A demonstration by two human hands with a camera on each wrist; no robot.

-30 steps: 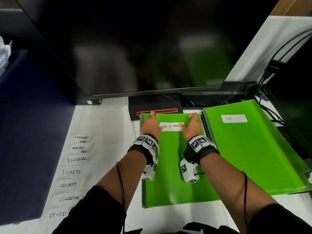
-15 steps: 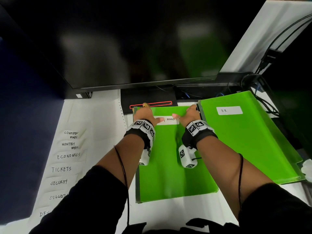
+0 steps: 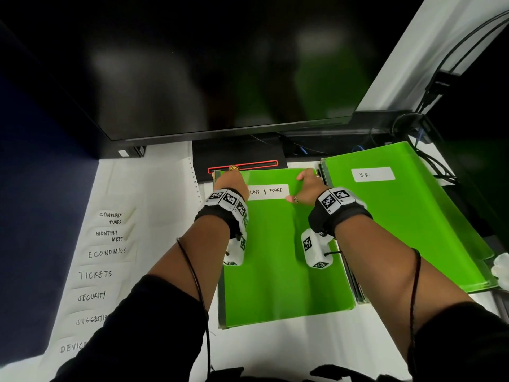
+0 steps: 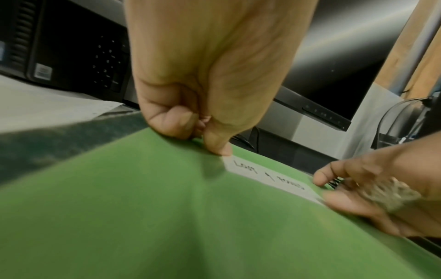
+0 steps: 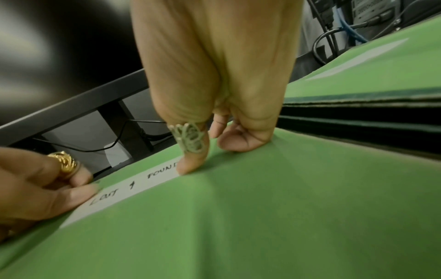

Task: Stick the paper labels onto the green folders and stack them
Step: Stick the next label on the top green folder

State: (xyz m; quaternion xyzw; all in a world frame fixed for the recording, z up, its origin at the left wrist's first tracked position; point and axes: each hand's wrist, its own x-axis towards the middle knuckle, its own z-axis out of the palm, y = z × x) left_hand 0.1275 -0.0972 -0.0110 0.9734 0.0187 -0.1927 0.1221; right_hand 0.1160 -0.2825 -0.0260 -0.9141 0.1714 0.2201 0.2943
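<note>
A green folder (image 3: 275, 257) lies flat in front of me with a white "LOST & FOUND" label (image 3: 266, 191) near its far edge. My left hand (image 3: 231, 180) has its fingers curled under, and its thumb (image 4: 219, 147) presses the label's left end. At the label's right end my right hand (image 3: 305, 186) presses down with its ringed thumb (image 5: 190, 162), the other fingers bent onto the folder. To the right lies a second green folder (image 3: 399, 216), which carries an "HR" label (image 3: 373, 174) and tops a stack.
A white sheet with several handwritten labels (image 3: 102, 252) lies along the left of the desk. A large dark monitor (image 3: 220, 64) hangs over the far side, its black base (image 3: 239, 158) just beyond the folder. Cables (image 3: 429, 161) run behind the right stack.
My left thumb slid left off the writing, so the label's whole text now shows. Both hands stay at the label's ends, and the head view shifted slightly.
</note>
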